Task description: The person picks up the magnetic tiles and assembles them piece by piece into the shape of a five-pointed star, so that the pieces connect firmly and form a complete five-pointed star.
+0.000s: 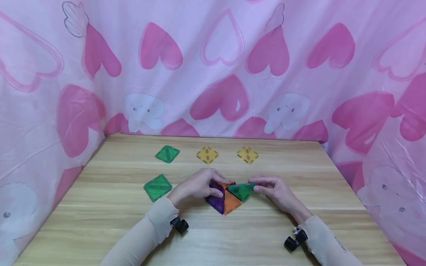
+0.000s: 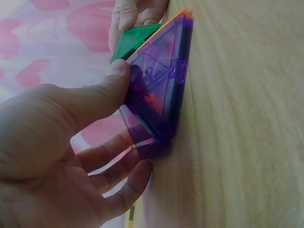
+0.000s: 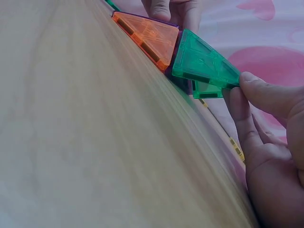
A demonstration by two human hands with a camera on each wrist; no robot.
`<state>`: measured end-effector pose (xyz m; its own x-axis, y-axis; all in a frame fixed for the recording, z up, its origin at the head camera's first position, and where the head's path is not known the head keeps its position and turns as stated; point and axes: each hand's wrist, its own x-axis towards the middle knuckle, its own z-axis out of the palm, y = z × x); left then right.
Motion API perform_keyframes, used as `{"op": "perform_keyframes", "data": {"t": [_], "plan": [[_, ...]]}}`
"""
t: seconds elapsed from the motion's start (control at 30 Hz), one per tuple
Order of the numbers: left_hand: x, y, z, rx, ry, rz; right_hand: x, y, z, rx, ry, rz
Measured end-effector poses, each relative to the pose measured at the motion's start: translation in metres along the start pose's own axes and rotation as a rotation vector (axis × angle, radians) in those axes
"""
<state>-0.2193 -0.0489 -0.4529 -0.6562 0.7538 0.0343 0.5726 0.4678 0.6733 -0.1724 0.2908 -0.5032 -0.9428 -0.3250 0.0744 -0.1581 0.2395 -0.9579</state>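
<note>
At mid-table stands a small pointed structure of triangular magnetic tiles. A purple triangular tile (image 1: 216, 201) faces left, and an orange triangular tile (image 1: 232, 203) adjoins it. My left hand (image 1: 201, 183) grips the purple side: in the left wrist view the thumb (image 2: 111, 88) presses its face while other fingers reach behind. My right hand (image 1: 274, 190) pinches a corner of a green triangular tile (image 3: 204, 59) between thumb and fingers. That tile tilts beside the orange one, its held corner above the table. A second green piece (image 3: 207, 90) shows partly behind it.
Two green square tiles, one nearer (image 1: 158, 187) and one farther (image 1: 168, 154), lie on the left of the wooden table (image 1: 239, 240). Two yellow square tiles, left (image 1: 207, 155) and right (image 1: 247, 154), lie along the back. A pink heart-patterned curtain (image 1: 219, 96) encloses the table.
</note>
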Motion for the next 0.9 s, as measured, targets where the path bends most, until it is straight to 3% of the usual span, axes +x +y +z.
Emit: {"op": "perform_keyframes", "data": {"t": [0.5, 0.7, 0.9], "plan": [[0.002, 0.000, 0.004, -0.050, 0.020, -0.014, 0.003, 0.004, 0.001, 0.064, 0.002, -0.022], [0.003, -0.002, 0.004, -0.041, 0.022, -0.022, 0.010, 0.007, -0.003, 0.078, 0.075, -0.005], [0.002, -0.004, 0.004, -0.026, 0.023, -0.029, 0.023, 0.012, -0.010, 0.085, 0.178, -0.047]]}}
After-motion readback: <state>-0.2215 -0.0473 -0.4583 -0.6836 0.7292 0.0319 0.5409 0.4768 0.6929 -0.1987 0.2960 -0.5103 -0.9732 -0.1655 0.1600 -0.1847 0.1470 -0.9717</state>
